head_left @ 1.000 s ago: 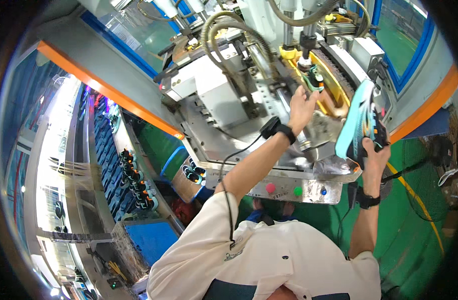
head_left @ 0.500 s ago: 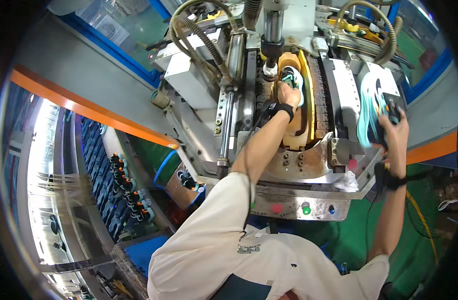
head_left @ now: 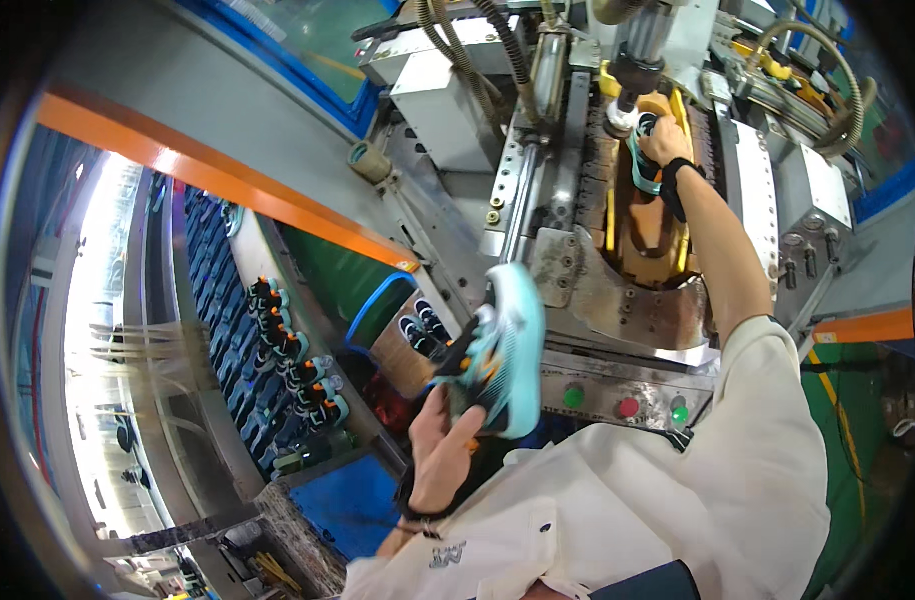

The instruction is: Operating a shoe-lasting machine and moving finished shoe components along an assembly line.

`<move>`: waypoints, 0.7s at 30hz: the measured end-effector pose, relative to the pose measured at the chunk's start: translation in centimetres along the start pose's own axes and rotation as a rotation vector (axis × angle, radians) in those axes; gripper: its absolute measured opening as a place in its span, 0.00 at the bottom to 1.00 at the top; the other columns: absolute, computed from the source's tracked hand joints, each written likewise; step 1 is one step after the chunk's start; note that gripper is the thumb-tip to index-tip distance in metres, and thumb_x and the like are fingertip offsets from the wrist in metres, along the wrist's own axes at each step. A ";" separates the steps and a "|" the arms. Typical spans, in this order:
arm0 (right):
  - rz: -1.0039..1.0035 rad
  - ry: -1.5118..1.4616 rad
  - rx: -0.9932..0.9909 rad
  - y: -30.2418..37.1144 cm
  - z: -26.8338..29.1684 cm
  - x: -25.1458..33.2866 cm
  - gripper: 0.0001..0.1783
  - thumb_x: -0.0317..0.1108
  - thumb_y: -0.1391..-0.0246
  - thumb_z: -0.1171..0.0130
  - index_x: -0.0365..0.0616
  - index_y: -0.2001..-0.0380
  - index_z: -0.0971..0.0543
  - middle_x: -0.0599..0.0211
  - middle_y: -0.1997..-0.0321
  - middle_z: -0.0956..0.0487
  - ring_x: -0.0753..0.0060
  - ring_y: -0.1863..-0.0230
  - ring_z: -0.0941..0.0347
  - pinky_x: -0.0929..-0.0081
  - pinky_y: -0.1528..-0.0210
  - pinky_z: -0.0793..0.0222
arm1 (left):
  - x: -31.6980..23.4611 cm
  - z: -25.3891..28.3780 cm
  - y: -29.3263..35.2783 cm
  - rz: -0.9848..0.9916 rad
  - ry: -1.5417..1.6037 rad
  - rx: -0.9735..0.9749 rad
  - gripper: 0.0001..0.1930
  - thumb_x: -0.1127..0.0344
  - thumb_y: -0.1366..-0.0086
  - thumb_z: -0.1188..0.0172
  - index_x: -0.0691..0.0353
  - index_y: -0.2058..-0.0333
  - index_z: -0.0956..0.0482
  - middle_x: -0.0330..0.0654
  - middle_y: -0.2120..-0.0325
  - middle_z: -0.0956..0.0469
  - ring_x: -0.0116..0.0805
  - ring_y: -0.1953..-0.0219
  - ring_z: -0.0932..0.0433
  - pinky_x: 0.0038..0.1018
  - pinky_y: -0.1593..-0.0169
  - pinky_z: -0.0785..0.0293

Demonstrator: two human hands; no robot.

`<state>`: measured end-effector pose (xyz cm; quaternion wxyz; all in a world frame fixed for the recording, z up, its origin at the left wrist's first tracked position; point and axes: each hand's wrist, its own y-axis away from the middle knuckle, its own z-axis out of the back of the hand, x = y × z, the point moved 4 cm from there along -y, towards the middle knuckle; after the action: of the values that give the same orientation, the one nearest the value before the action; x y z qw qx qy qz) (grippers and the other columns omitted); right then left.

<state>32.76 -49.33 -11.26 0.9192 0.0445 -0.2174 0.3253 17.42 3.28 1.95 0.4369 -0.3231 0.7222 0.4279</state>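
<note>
On a factory floor, the left hand grips a turquoise shoe at centre frame; the right hand closes on another shoe in the press machine at upper right, apparently seating it.

Bright, glare at left, fisheye-warped edges.

A shoe sits in the left hand, low and left of the press machine. The right hand reaches up into the machine's middle, touching a second shoe under the vertical ram. Three buttons line the machine's front panel. Rows of shoes lie on a rack far left.
</note>
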 end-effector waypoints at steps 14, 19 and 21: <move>0.451 -0.741 -0.733 -5.1 29.3 3.9 0.19 0.45 0.46 0.43 0.38 0.65 0.21 0.58 0.72 0.19 0.63 0.69 0.22 0.70 0.63 0.26 | 4.7 4.7 7.6 -0.162 0.243 -0.548 0.13 0.72 0.36 0.44 0.68 0.53 0.27 0.41 0.61 0.21 0.30 0.62 0.21 0.26 0.61 0.25; 0.508 -1.247 -0.706 -8.3 39.4 8.0 0.12 0.40 0.38 0.50 0.49 0.60 0.21 0.61 0.71 0.19 0.64 0.68 0.22 0.67 0.68 0.25 | 5.9 2.9 7.3 -0.147 0.314 -0.546 0.13 0.72 0.36 0.44 0.69 0.54 0.27 0.43 0.64 0.21 0.34 0.66 0.21 0.30 0.67 0.26; 0.628 -1.198 -0.801 -9.3 41.1 9.9 0.11 0.40 0.37 0.50 0.48 0.58 0.22 0.64 0.71 0.21 0.71 0.67 0.23 0.69 0.68 0.25 | 5.9 2.5 7.4 -0.157 0.309 -0.572 0.13 0.72 0.36 0.44 0.69 0.53 0.27 0.44 0.64 0.21 0.35 0.65 0.21 0.30 0.66 0.25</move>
<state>30.11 -60.07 30.54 0.4566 -0.1859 -0.7791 0.3873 9.66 8.12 -1.58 0.2453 -0.5484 0.6037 0.5241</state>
